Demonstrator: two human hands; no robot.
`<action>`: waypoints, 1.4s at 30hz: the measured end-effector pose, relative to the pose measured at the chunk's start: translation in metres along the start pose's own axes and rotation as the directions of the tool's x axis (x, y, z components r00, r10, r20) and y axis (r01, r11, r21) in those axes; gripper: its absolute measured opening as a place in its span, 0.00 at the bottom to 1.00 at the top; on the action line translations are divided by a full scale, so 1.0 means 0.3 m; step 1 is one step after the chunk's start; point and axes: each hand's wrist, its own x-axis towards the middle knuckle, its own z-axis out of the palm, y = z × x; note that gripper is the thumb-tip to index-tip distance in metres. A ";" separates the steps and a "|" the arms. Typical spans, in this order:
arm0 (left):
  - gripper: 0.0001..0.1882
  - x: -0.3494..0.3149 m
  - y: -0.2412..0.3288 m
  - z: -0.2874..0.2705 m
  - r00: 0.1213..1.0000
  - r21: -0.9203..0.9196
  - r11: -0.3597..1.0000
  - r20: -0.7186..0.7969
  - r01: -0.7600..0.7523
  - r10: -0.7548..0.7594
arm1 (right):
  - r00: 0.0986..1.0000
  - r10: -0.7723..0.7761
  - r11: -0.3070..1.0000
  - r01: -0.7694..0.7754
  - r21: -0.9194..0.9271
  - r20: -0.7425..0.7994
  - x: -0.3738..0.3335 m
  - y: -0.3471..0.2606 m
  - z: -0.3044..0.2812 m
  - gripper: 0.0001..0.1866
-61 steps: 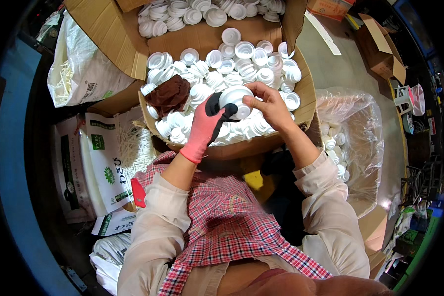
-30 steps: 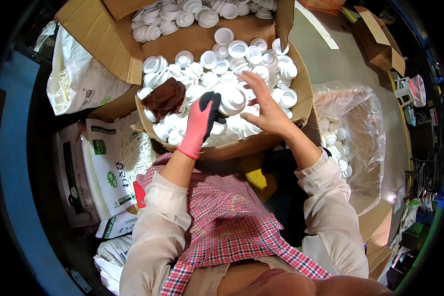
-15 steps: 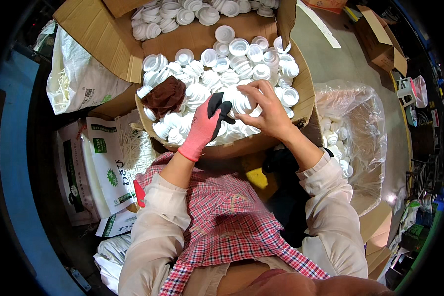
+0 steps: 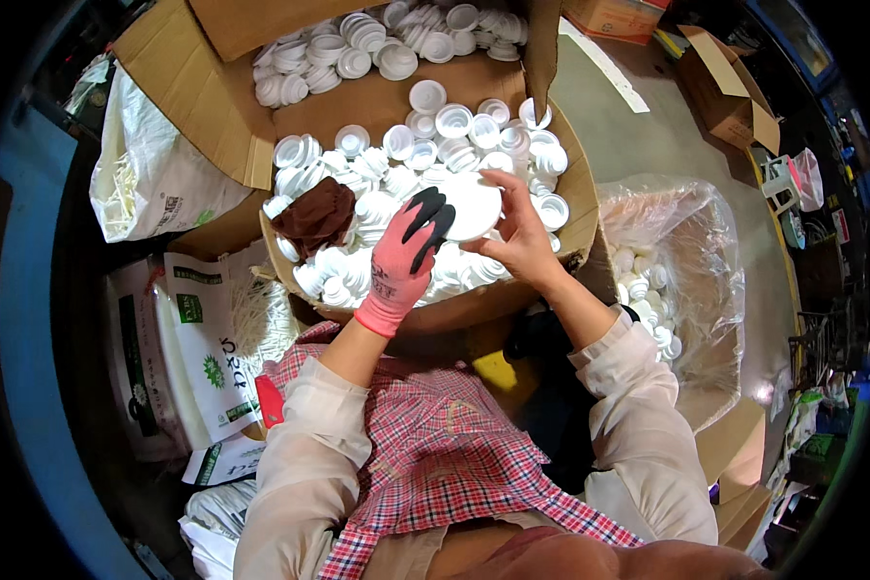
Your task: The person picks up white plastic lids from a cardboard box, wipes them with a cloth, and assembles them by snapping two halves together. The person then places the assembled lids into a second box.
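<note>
Above an open cardboard box, a round white plastic lid (image 4: pixel 474 206) lies between my two hands, its flat face turned up. Bare and curved, my right hand (image 4: pixel 524 235) grips its right edge with thumb and fingers. My left hand (image 4: pixel 408 253), in a pink glove with black fingertips, bends its fingers against the left edge; its thumb is hidden. Many similar stepped white lids (image 4: pixel 454 121) fill the box around and beneath my hands. A crumpled dark brown cloth (image 4: pixel 316 215) rests on them, left of my gloved hand.
The cardboard box (image 4: pixel 580 193) has raised flaps, with more white lids (image 4: pixel 396 60) behind. At right stands a plastic-lined container (image 4: pixel 710 242) holding white pieces (image 4: pixel 645 290). White sacks (image 4: pixel 159 145) and printed bags (image 4: pixel 203 338) of thin white strips lie left. Another open carton (image 4: pixel 725 92) stands far right.
The white lid has tilted, now turning its broad flat face up. My gloved hand has rolled over, showing its back. The whole view has shifted slightly.
</note>
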 end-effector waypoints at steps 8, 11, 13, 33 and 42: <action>0.23 -0.047 -0.152 -0.021 0.978 0.144 0.969 -0.085 0.200 -0.189 | 0.906 -0.199 0.871 -0.012 -0.491 -0.374 -0.104 -0.134 -0.447 0.43; 0.18 -0.013 -0.098 -0.028 0.921 -0.041 0.928 0.146 0.372 -0.362 | 0.762 -0.021 0.690 -0.458 -0.560 -0.648 -0.379 0.002 -0.840 0.40; 0.16 -0.044 -0.115 -0.017 0.900 0.167 0.941 0.281 0.296 -0.333 | 0.681 0.159 0.333 -0.718 -0.611 -0.714 -0.603 0.174 -1.040 0.40; 0.11 -0.027 -0.212 -0.528 0.653 -0.148 0.792 -0.486 0.593 -0.580 | 0.849 0.113 0.546 -0.487 -0.682 -0.516 -0.494 0.224 -0.815 0.11; 0.16 -0.638 -0.681 -0.836 0.375 -0.060 0.502 -0.589 0.863 -0.716 | 0.903 0.199 0.628 0.181 -0.757 0.380 -0.125 0.013 0.042 0.15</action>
